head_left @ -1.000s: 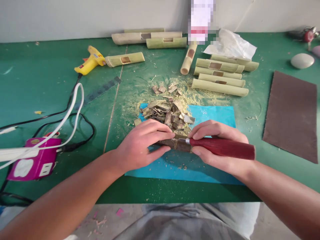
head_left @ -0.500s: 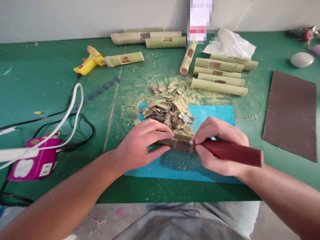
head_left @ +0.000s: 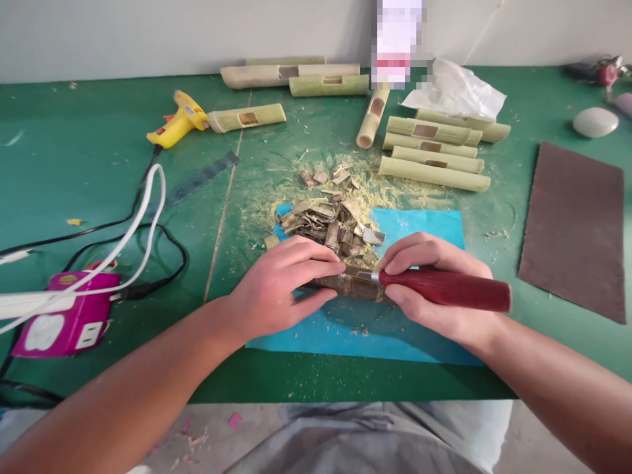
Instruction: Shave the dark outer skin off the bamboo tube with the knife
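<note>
A dark bamboo piece lies crosswise over a blue sheet at the table's front. My left hand grips its left end between thumb and fingers. In my right hand is a carving knife with a red handle, its short metal blade pointing left along the top of the bamboo. The right fingertips and thumb sit around the front of the handle, close to the bamboo's right end. Just behind the bamboo is a heap of dark chips with pale shavings.
Several cut bamboo tubes lie at the back. A yellow glue gun, ruler, cables and a magenta power block are on the left. To the right are a brown sheet and a white oval object.
The knife's handle has swung slightly up and left in my right hand, and more of the blade shows over the bamboo. My left hand has hardly moved.
</note>
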The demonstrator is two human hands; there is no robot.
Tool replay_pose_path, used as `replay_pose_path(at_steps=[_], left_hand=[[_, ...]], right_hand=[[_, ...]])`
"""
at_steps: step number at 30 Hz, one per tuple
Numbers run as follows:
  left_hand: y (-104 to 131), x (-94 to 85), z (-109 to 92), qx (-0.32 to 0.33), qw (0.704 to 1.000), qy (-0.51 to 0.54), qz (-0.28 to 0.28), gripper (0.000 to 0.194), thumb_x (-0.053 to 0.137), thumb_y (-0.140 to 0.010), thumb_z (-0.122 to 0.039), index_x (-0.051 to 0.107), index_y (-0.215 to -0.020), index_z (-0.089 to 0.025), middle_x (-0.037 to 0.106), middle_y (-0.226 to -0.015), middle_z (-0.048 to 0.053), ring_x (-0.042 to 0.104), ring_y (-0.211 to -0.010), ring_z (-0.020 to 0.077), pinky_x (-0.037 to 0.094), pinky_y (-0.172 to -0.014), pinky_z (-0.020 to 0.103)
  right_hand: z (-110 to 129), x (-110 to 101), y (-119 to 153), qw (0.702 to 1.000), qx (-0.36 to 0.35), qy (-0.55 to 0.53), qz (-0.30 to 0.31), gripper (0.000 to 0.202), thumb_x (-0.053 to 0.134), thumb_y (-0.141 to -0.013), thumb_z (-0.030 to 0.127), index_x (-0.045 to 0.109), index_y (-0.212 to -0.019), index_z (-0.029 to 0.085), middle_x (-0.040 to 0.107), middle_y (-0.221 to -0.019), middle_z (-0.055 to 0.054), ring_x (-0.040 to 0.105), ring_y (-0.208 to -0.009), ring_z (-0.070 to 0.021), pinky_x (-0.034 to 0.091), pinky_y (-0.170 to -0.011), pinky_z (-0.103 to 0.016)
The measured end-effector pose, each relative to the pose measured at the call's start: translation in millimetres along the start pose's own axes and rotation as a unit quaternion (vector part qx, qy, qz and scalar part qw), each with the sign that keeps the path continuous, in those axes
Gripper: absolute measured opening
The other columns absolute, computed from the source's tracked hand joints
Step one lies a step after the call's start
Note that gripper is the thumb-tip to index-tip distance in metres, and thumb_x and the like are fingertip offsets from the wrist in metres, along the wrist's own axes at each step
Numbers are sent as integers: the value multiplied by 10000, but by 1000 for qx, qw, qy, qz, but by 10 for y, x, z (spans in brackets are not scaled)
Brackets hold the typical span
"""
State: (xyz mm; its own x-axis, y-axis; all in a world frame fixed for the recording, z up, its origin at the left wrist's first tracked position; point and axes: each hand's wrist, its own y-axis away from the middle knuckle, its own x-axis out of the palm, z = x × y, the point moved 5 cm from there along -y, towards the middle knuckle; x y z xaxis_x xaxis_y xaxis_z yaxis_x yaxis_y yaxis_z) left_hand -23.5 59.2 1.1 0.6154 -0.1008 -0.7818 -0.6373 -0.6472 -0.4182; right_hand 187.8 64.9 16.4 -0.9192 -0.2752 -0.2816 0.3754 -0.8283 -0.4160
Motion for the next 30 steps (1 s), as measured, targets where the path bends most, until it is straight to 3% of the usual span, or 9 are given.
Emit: replay_pose_path(at_steps=[8,12,14,18,19,25,30], left_hand=[[4,-24,-5,-5,1000,5,-4,186,710,-944,-194,719,-1122,-142,760,-1078,110,710,-994,217,566,-908,345],[7,-12,4,-3,1000,7,-3,186,715,-942,-199,724,-1118,-141,763,-1075,112,711,-992,215,565,-909,343],[3,-3,5,0,1000,7,-2,184,712,-943,-189,722,-1120,-137,764,-1075,113,713,-993,213,567,-911,341],[-8,-5,-7,3,1000,4,-2,188,702,-950,-182,712,-1132,-137,765,-1085,116,717,-1004,217,576,-907,349],[-10,-9,-12,3,1000,4,-2,188,701,-952,-185,710,-1134,-141,764,-1088,115,717,-1005,217,578,-907,352],[-5,-29,-18,0,1000,-5,-1,172,689,-961,-203,708,-1123,-147,763,-1074,114,715,-989,217,591,-887,355],[0,-24,-5,-4,1000,-2,-2,179,694,-957,-201,708,-1131,-162,765,-1081,110,719,-990,217,595,-897,364]], right_hand=[[-1,36,-25,1000,0,-3,27,173,790,-846,163,695,-962,250,758,-925,-9,736,-887,-163,606,-816,-315],[65,8,-15,998,-3,55,18,184,700,-814,90,650,-873,257,717,-814,9,692,-737,-157,572,-687,-328],[59,-48,30,998,-5,67,-18,183,652,-800,74,622,-811,255,665,-732,12,638,-653,-154,525,-611,-335],[-5,-199,139,984,-31,34,-174,146,652,-855,151,619,-773,267,629,-708,-6,591,-616,-171,480,-543,-348],[-27,-190,137,984,-26,20,-175,137,668,-867,168,627,-783,269,644,-723,-7,596,-622,-168,497,-555,-347],[-24,-10,-4,999,24,14,-19,139,799,-833,195,691,-879,270,739,-848,6,711,-796,-166,607,-761,-328],[-42,-14,-12,1000,27,9,-8,158,838,-828,239,716,-924,268,752,-890,-1,724,-841,-170,615,-805,-329]])
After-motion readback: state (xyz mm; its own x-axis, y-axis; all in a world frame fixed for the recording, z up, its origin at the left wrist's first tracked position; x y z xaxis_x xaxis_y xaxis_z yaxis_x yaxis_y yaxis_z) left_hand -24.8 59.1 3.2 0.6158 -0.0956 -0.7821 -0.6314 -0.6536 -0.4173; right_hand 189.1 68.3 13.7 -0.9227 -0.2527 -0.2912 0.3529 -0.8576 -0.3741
